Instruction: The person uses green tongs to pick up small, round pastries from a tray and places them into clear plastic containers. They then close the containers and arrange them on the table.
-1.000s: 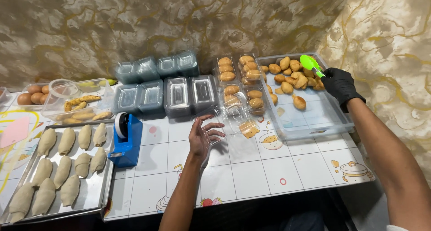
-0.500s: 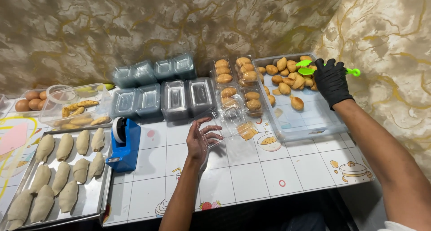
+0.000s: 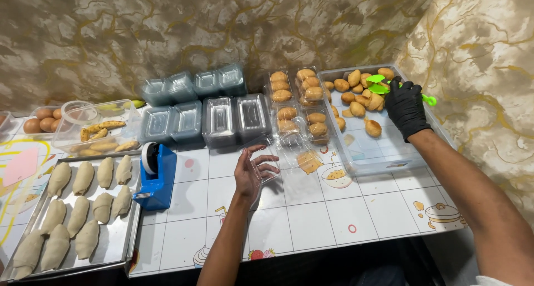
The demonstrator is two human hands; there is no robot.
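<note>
My right hand [image 3: 405, 106], in a black glove, grips green plastic tongs [image 3: 381, 85] over the golden baked pastries [image 3: 356, 96] lying in a clear tray [image 3: 384, 158] at the back right. My bare left hand [image 3: 251, 173] holds an open clear plastic clamshell box [image 3: 289, 152] on the white tiled table, fingers spread around its near lid. Filled clamshells [image 3: 297, 100] of baked pastries stand just behind the open one.
Stacks of empty clear clamshells [image 3: 200, 105] fill the back middle. A blue tape dispenser [image 3: 156, 175] stands left of my left hand. A metal tray [image 3: 119, 247] of raw dough pieces lies at the front left, with a tub of fried pieces [image 3: 100, 131] and eggs [image 3: 41, 120] behind.
My right hand has turned the tongs and lowered them onto the pastries in the tray. My left hand has stayed on the open clamshell.
</note>
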